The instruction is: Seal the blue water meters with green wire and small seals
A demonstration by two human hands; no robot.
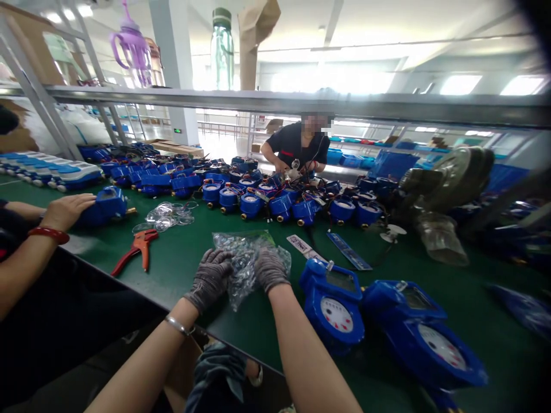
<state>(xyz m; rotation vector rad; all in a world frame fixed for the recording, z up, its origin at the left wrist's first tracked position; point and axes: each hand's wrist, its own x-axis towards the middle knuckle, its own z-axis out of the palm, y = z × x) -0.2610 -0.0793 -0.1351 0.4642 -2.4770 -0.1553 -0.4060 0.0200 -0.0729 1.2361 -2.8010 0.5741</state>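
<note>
Both my hands wear grey knit gloves and grip a crumpled clear plastic bag [241, 252] on the green table [181, 264]. My left hand [210, 276] holds the bag's left side; my right hand [270, 267] holds its right side. The bag holds small clear parts that I cannot make out. Just right of my right hand stand two blue water meters, one close [333, 307] and another [424, 338] further right, both with white dials facing up.
Red-handled pliers [135, 248] and several clear round lenses [170, 215] lie to the left. A co-worker's hand [66, 209] rests on a blue meter [107, 203]. Many blue meters [267, 201] crowd the far table, where another person [297, 146] works. A metal rail [301, 103] crosses overhead.
</note>
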